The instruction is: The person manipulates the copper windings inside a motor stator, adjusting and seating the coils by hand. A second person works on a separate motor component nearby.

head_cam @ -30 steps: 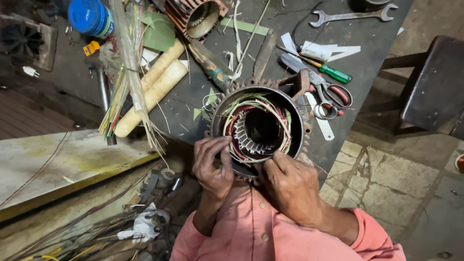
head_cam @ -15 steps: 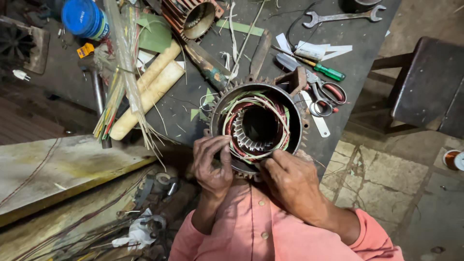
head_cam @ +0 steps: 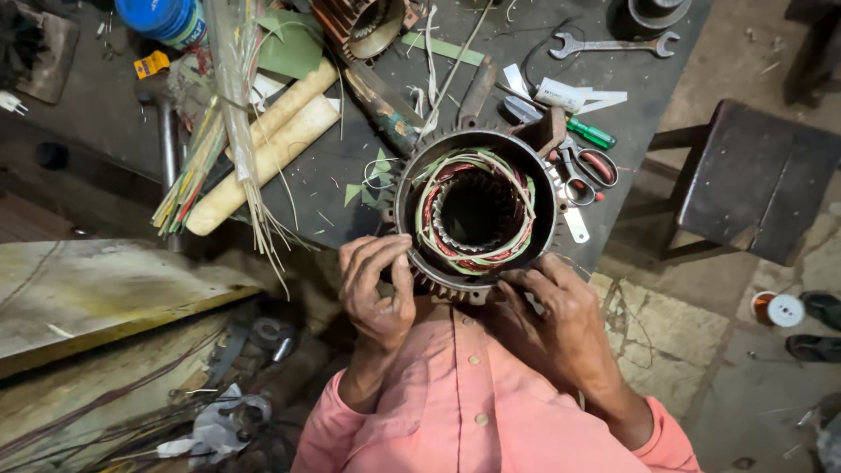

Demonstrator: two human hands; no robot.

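A round finned motor stator (head_cam: 474, 210) stands at the near edge of the dark workbench (head_cam: 350, 175), its open bore facing up. Red, green and cream winding wires (head_cam: 438, 228) loop around the inside of the bore. My left hand (head_cam: 377, 289) grips the stator's near-left rim, fingers curled over the edge. My right hand (head_cam: 552, 307) presses against the near-right rim, fingertips at the winding wires. Both sleeves are salmon pink.
Cardboard tubes (head_cam: 263, 149), a bundle of thin sleeves (head_cam: 219, 114), a blue can (head_cam: 162, 16), another stator (head_cam: 363, 22), a wrench (head_cam: 613, 44), red-handled scissors (head_cam: 587, 171) and a green-handled tool (head_cam: 591, 134) lie on the bench. A dark stool (head_cam: 753, 184) stands to the right, a wire spool (head_cam: 778, 308) on the floor.
My view has shifted slightly, so the stator sits a little higher and more central. My left hand's fingers have shifted on the rim; my right hand stays at the near-right edge.
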